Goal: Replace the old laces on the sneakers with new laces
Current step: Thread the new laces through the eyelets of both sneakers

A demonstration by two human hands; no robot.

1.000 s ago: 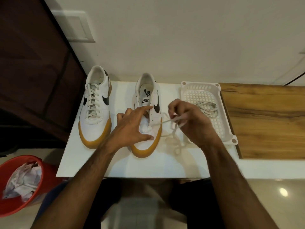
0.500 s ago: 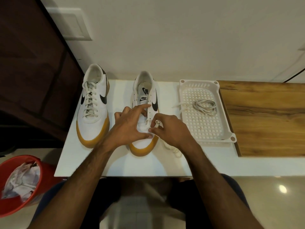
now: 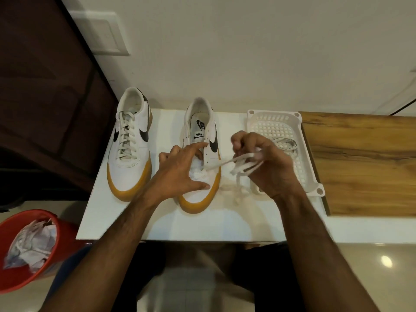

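Observation:
Two white sneakers with gum soles stand on a white table [image 3: 157, 226]. The left sneaker [image 3: 129, 145] is fully laced. The right sneaker [image 3: 200, 154] has almost all its eyelets bare. My left hand [image 3: 180, 172] lies spread on its toe and tongue, pressing it down. My right hand [image 3: 267, 161], to the right of the shoe, is shut on a white lace [image 3: 238, 165]. One strand runs taut from the lowest eyelets to my fingers, and loose loops hang to the table. Another coiled lace [image 3: 286, 143] lies in the white basket [image 3: 310, 172].
A wooden board [image 3: 364, 163] adjoins the table on the right. A red bin [image 3: 29, 251] with crumpled paper stands on the floor at lower left. A dark wooden door [image 3: 45, 86] is at left, and the wall runs close behind the shoes.
My right hand has pulled away from the shoe toward the right, drawing the lace out taut. My left hand has stayed on the sneaker.

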